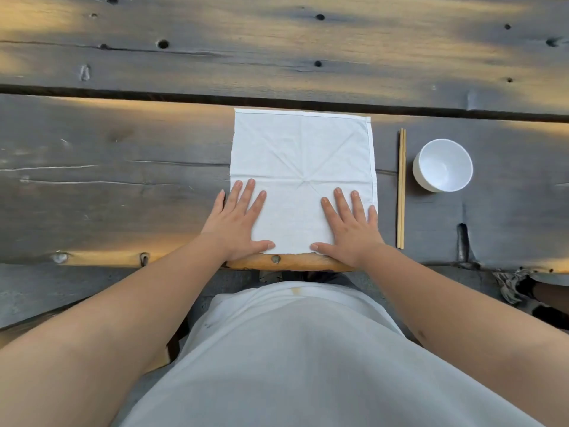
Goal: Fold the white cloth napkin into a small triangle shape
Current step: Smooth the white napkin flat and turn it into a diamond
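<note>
The white cloth napkin (301,155) lies spread flat as a square on the dark wooden table (123,180), right at the near edge. Crease lines cross it and meet near its middle. My left hand (238,223) rests palm down on the napkin's near left corner, fingers spread. On the near right corner lies my right hand (349,229), also flat with fingers apart. Neither hand grips the cloth.
A pair of wooden chopsticks (401,188) lies to the right of the napkin, pointing away from me. A white bowl (442,164) stands further right. A dark gap (154,94) between planks runs just beyond the napkin's far edge.
</note>
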